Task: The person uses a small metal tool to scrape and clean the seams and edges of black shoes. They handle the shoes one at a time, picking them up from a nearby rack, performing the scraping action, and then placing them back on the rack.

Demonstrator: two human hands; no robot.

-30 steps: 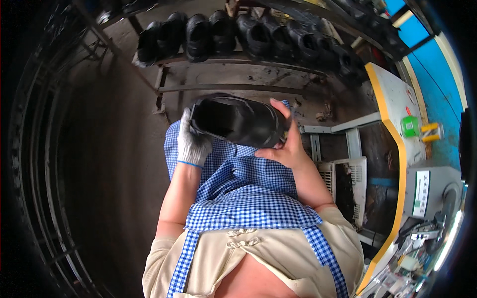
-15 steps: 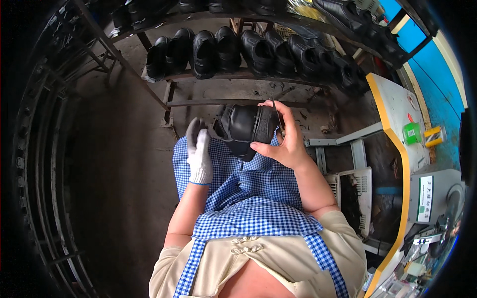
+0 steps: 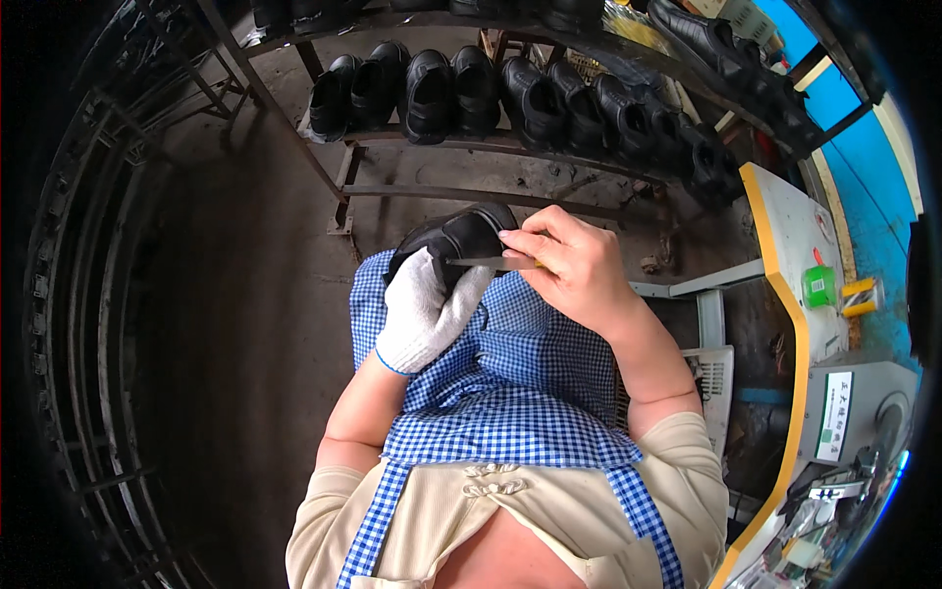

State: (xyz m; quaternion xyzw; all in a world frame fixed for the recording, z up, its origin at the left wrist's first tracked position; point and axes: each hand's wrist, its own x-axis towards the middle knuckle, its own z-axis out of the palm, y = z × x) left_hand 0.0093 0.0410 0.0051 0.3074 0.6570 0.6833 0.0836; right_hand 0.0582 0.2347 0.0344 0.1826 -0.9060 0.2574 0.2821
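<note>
A black leather shoe (image 3: pixel 475 229) rests above my lap, over the blue-and-white checked apron (image 3: pixel 574 363). My left hand (image 3: pixel 420 312), in a white knitted glove, is closed on the near side of the shoe. Bare, my right hand (image 3: pixel 581 263) pinches a thin knife (image 3: pixel 491 263) with a flat grey blade and a bit of yellow by the fingers. The blade points left across the near side of the shoe, close to the gloved thumb. Whether its edge touches the leather I cannot tell.
Ahead stands a metal rack (image 3: pixel 461 194) with several black shoes (image 3: pixel 429 93) in rows. To the right is a yellow-edged worktable (image 3: pixel 797 393) with a green container (image 3: pixel 818 286), a yellow roll (image 3: pixel 861 296) and a grey machine (image 3: pixel 863 412). Metal rails (image 3: pixel 108 363) run along the left.
My left hand has moved right and closed on the shoe. My right hand has let go of the shoe and turned the knife from upright to pointing left. The shoe has tilted and turned.
</note>
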